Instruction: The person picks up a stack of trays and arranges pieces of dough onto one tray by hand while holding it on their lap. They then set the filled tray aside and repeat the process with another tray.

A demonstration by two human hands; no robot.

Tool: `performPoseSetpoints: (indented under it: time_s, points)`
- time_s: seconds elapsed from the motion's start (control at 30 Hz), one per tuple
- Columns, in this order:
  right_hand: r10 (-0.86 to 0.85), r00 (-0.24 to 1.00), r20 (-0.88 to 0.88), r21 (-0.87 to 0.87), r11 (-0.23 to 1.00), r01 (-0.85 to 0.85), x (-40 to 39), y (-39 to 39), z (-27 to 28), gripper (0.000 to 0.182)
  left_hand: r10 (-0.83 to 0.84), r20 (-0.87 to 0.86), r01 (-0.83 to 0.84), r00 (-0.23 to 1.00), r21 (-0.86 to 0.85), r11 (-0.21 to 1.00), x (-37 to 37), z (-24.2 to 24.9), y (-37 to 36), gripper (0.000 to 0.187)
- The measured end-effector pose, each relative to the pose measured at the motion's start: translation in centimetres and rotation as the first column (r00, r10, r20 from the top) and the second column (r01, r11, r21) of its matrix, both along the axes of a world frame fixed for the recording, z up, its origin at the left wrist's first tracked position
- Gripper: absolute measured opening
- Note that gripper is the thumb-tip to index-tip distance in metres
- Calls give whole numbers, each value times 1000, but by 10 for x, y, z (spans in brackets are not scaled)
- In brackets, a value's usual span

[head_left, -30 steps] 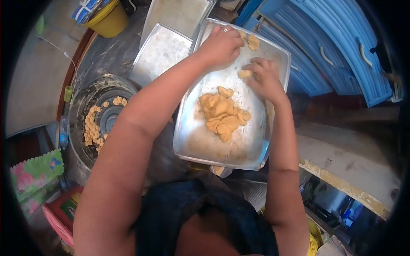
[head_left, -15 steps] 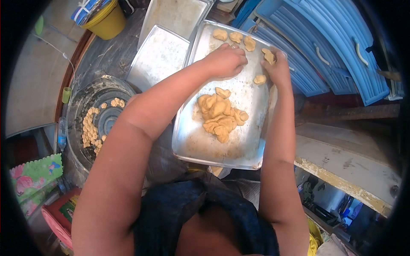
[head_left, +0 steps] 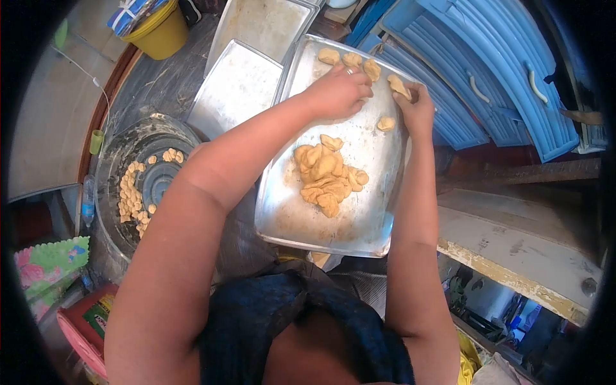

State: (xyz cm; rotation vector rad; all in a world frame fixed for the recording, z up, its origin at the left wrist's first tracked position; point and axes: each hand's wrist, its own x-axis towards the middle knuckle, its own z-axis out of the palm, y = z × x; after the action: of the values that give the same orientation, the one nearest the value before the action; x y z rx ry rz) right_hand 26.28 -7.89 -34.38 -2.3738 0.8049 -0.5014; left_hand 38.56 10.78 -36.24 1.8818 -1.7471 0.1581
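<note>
A metal baking tray (head_left: 276, 218) tilts in front of me, with a heap of tan dough (head_left: 327, 170) at its middle. My right hand (head_left: 418, 106), at the tray's upper right edge, pinches a piece of dough (head_left: 397, 85) between thumb and fingers. My left hand (head_left: 338, 93) is over the upper part of the tray, its fingers curled and their tips hidden underneath. Just beyond its knuckles, small dough lumps (head_left: 329, 56) sit in a row along the far rim. One more lump (head_left: 385, 123) lies below the right hand.
A dark round basin (head_left: 154, 122) with many small dough pieces (head_left: 131, 192) stands at left. More metal trays (head_left: 240, 83) lie beyond it, near a yellow bucket (head_left: 160, 35). Blue louvred doors (head_left: 475, 58) stand at upper right, above a worn wooden ledge (head_left: 513, 244).
The view has shifted slightly. My right fingers have moved a little around the dough piece, which is now turned and stretched longer. The left hand stays nearly in place.
</note>
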Motion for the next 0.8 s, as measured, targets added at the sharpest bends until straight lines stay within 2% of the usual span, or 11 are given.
performPoseSetpoints:
  time_s: [0.07,0.13,0.2,0.23,0.33,0.37,0.47,0.53,0.6,0.67,0.8]
  points:
    - [11,937,350,373,916,-150,0,9,5,35,16,-123,-21,992,-44,999,-10,0,-2,39]
    - [123,943,308,423,870,-252,-6,17,16,33,29,-247,-52,969,-86,995,-18,2,-5,46]
    - [237,933,271,475,810,-344,-9,26,25,32,-73,-624,-51,778,-179,982,-21,6,-9,59]
    - [251,924,288,513,774,-370,-10,32,28,30,-67,-748,9,660,-81,997,-18,5,-11,53]
    - [227,926,303,541,758,-363,-17,33,39,23,-55,-786,52,616,-29,998,-10,2,-13,44]
    - [127,949,289,590,757,-281,-19,24,36,22,2,-835,29,550,22,999,-10,11,-10,38]
    - [15,944,328,630,742,-231,-20,3,28,23,102,-822,-41,560,96,995,4,9,-8,38]
    - [-152,936,319,474,881,-19,-17,1,25,27,144,-773,-63,617,133,989,8,4,-6,43]
    - [-87,967,241,396,918,-17,-16,0,22,39,161,-572,-105,804,130,986,5,-3,-4,40]
    - [169,985,18,167,971,-170,-14,-3,12,49,131,-515,-61,847,151,987,2,1,-2,37]
    - [200,971,-131,-44,977,-207,2,-9,5,45,99,-288,-47,952,181,982,7,5,4,34]
